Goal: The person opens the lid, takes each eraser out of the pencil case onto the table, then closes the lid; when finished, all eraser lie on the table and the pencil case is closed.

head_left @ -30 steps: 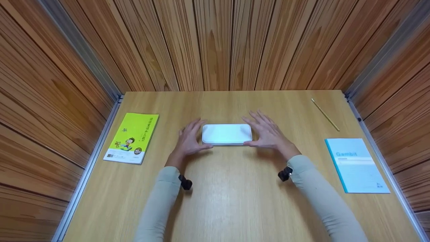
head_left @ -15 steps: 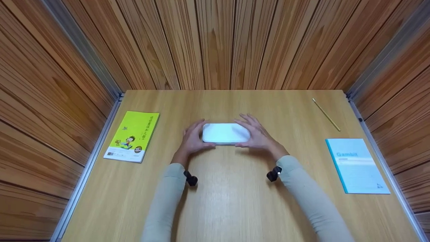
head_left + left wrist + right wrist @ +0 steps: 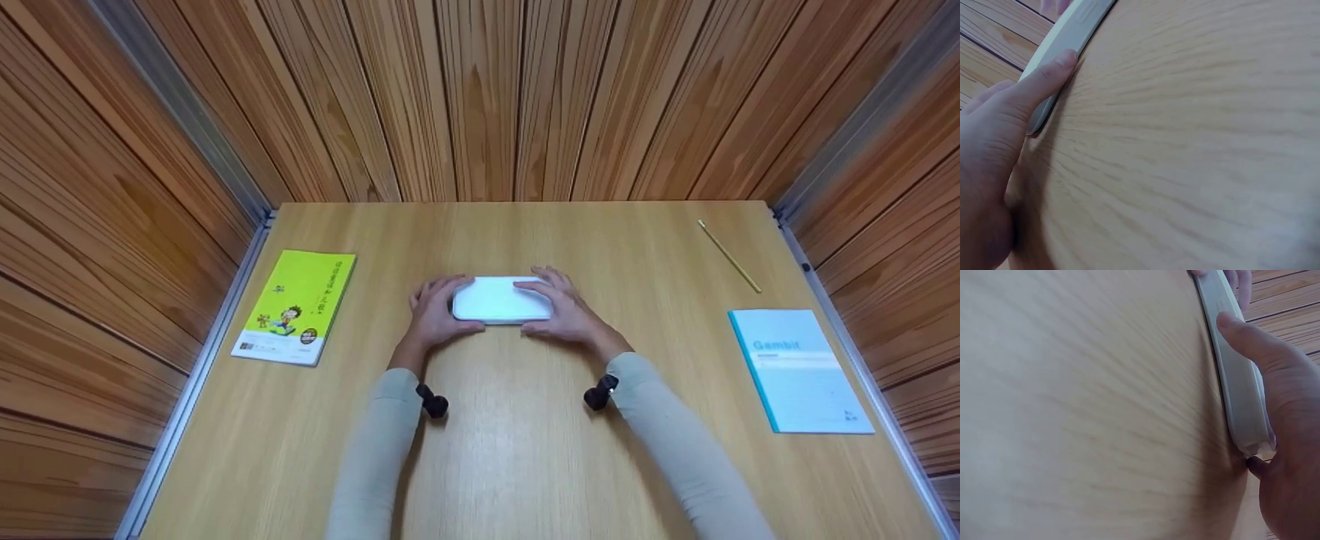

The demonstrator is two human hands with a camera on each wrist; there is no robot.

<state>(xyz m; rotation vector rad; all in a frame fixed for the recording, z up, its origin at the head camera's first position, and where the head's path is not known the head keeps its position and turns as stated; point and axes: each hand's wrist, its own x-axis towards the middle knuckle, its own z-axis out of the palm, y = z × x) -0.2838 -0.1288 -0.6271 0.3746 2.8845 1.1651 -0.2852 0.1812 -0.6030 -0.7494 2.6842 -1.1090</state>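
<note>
Taking hold of the box looks done: the left hand is clamped on its left end and the right hand on its right, thumbs against the near side. The box seems to rest flat on the desk, midway between two books, so any lifting or opening is not yet done. The green book, blue book and stick lie well apart, untouched by the hands.

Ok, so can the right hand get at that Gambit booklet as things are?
Probably yes, though it would likely need to let go first: the right hand grips one end of the white case, but nothing stands between that hand and the Gambit booklet.
</note>
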